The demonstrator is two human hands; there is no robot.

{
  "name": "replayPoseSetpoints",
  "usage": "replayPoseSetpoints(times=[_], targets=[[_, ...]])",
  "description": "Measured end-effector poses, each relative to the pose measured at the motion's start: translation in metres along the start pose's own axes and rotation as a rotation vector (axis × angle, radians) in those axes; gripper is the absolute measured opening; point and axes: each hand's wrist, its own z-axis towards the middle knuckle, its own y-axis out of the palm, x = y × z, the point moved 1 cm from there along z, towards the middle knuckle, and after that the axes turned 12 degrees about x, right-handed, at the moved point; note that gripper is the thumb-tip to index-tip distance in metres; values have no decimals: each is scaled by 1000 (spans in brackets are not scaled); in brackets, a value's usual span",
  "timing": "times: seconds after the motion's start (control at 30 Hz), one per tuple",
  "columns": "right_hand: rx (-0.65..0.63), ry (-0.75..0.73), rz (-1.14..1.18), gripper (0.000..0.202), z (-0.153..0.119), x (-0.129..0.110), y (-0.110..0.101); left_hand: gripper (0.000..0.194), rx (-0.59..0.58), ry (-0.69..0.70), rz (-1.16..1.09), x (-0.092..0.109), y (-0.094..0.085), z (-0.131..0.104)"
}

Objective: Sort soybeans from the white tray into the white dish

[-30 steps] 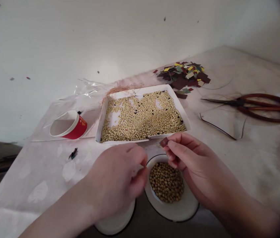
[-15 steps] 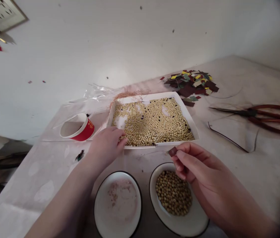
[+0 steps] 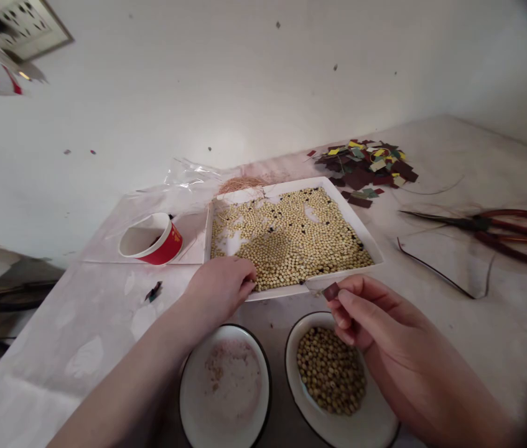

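My right hand (image 3: 375,323) pinches a small dark brown square piece (image 3: 331,291) between thumb and fingers, and a thin strand shows beside it. It is held just in front of a white tray (image 3: 375,252) of small cream beads (image 3: 300,249) with a few dark ones among them. My left hand (image 3: 223,286) reaches over the tray's front left edge, its curled fingers drawn together at the beads. Whatever lies between those fingertips is hidden. Below my right hand, a white dark-rimmed dish (image 3: 307,414) holds larger olive-brown beads (image 3: 333,373).
Another white dish (image 3: 226,404) with pinkish residue stands near me. A red and white paper cup (image 3: 163,246) sits left of the tray. Coloured square pieces (image 3: 361,168) are heaped at the back right, with long-bladed scissors (image 3: 482,223) and a bent dark strip (image 3: 435,270) nearer.
My left hand has shifted right along the tray's front edge, and its fingers are more curled. The right hand keeps its pinch on the brown square piece. The camera view has shifted slightly.
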Motion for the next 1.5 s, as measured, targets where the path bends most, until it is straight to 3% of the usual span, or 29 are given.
replayPoseSetpoints(times=[0.17, 0.3, 0.43, 0.5, 0.67, 0.9, 1.17, 1.5], targets=[[-12, 3, -13, 15, 0, 1, 1, 15, 72, 11, -13, -1, -4, 1], [-38, 26, -35, 16, -1, 4, 1, 15, 279, 4, -103, 7, -15, -7], [-86, 71, -73, 17, -3, 8, 2, 8, 598, 207, -301, 29, -32, -25], [-124, 73, -80, 17, -5, 9, 3, 12, 662, 325, -343, 43, -38, -34], [-147, 81, -116, 16, -8, 9, 6, 5, 708, 419, -303, 64, -34, -38], [-256, 24, -180, 22, -9, 8, 7, 10, 702, 459, -237, 58, -16, -36], [-253, 13, -250, 19, -8, 6, 7, 8, 734, 403, -234, 59, -26, -32], [-222, 57, -180, 13, -9, 4, 12, 5, 696, 408, -261, 70, -26, -38]])
